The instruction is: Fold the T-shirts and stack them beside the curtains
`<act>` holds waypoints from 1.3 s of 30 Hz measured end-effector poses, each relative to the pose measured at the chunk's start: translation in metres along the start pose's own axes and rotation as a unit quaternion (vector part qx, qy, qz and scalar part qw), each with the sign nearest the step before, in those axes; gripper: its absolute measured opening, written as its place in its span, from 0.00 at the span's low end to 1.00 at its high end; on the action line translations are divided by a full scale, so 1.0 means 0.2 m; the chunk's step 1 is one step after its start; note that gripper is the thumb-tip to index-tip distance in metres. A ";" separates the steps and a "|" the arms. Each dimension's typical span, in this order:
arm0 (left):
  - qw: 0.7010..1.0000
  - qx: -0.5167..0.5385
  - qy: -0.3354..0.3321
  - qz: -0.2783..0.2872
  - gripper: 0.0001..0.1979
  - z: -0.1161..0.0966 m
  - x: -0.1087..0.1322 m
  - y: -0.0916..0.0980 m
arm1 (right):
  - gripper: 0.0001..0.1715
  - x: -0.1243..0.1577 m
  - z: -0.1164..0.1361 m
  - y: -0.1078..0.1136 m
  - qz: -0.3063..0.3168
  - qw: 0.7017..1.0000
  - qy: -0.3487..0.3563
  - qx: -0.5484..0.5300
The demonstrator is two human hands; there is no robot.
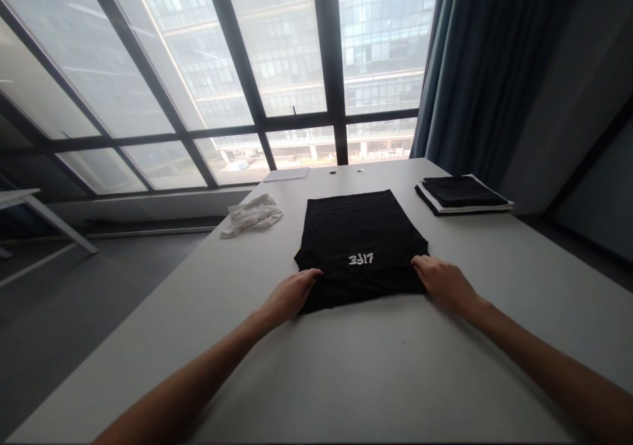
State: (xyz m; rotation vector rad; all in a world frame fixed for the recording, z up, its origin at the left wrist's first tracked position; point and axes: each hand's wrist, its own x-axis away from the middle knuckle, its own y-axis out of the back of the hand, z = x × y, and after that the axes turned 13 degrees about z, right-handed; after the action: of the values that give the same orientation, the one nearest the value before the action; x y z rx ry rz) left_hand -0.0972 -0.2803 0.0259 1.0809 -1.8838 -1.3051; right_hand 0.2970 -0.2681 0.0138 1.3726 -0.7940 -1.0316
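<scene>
A black T-shirt (353, 227) lies flat on the white table, its sides tucked in and white lettering showing upside down near the edge closest to me. My left hand (293, 292) grips its near left side, fingers closed over the cloth. On the opposite side, my right hand (442, 280) pinches the near right edge with the fingertips closed. The near part of the shirt stretches between both hands. My palms hide small parts of its corners.
A crumpled white cloth (253, 215) lies at the table's left edge. At the back right sits a stack of folded black and white garments (462, 193). White paper (287, 175) rests at the far left corner of the table (376, 366). Windows and a dark blue curtain (475, 69) stand behind.
</scene>
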 end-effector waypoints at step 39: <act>0.981 0.189 0.017 0.038 0.10 0.18 0.26 0.04 | 0.18 0.22 -0.34 0.02 0.090 0.932 -0.014 -0.350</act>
State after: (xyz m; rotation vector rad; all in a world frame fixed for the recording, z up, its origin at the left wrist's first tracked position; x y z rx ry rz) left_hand -0.1547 -0.3077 0.0220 1.1916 -2.1799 -0.8980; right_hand 0.3768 -0.2827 0.0073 0.6626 -0.4830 -1.0501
